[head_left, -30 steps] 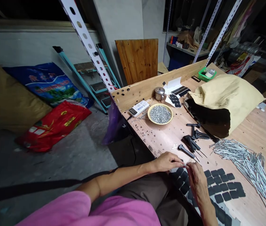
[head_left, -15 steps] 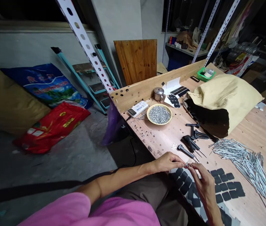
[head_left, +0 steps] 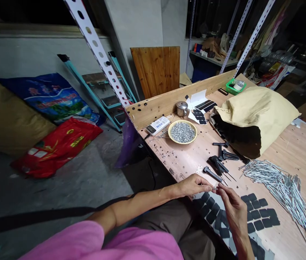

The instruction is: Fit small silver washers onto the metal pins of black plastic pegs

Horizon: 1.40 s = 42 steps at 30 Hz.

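Left hand [head_left: 192,186] and right hand [head_left: 235,209], fingertips pinched nearly together, appear to share a tiny pale piece [head_left: 214,188] over the table [head_left: 207,146], presumably to steady it; fingers mask its shape. Pads [head_left: 256,215] lie partly behind the right hand; bowl [head_left: 182,143] and rods [head_left: 281,189] sit apparently for easy reach. Shadow obscures the bag's [head_left: 261,108] contents.

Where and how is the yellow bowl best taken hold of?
By opposite parts of the bowl's rim, probably from the near side: it is round, upright and filled with small metal pieces, while the white device and metal cup sit close on its left and far sides.
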Each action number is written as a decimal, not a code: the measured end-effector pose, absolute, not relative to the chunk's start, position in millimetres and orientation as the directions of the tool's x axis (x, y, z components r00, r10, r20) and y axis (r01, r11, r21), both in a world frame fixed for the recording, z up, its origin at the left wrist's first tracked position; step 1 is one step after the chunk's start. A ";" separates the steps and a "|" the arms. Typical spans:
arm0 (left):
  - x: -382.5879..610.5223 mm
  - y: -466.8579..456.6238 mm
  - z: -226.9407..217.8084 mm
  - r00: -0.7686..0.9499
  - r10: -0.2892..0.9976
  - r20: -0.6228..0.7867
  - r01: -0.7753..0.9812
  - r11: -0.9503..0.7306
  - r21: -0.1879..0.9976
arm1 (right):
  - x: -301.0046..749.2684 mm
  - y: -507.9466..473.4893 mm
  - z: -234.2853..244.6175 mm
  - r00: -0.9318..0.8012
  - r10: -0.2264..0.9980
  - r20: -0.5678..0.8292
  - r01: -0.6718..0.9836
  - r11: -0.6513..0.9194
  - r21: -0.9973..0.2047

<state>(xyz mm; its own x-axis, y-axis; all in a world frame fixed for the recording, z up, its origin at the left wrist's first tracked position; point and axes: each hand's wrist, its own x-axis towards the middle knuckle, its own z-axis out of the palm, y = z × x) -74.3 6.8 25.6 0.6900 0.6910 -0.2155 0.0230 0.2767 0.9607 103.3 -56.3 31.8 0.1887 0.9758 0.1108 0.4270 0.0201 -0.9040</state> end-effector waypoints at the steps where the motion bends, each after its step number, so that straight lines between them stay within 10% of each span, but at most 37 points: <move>1: -73.1 6.5 25.5 0.680 0.704 -0.203 0.034 0.247 0.968 | 103.0 -56.0 32.4 0.190 0.977 0.100 0.420 0.012 -0.907; 21: -64.4 2.7 26.0 0.613 0.786 -0.080 0.256 -0.101 0.961 | 108.3 -57.7 29.7 0.199 0.979 0.042 0.411 -0.044 -0.911; 33: -61.8 -0.5 26.6 0.623 0.783 -0.007 0.387 -0.300 0.872 | 102.4 -64.0 12.3 -0.059 0.816 0.575 0.812 0.374 -0.449; 42: -62.2 1.4 31.7 0.668 0.742 0.061 0.478 -0.490 0.729 | 105.2 -66.7 15.0 0.168 0.946 0.276 0.619 0.117 -0.777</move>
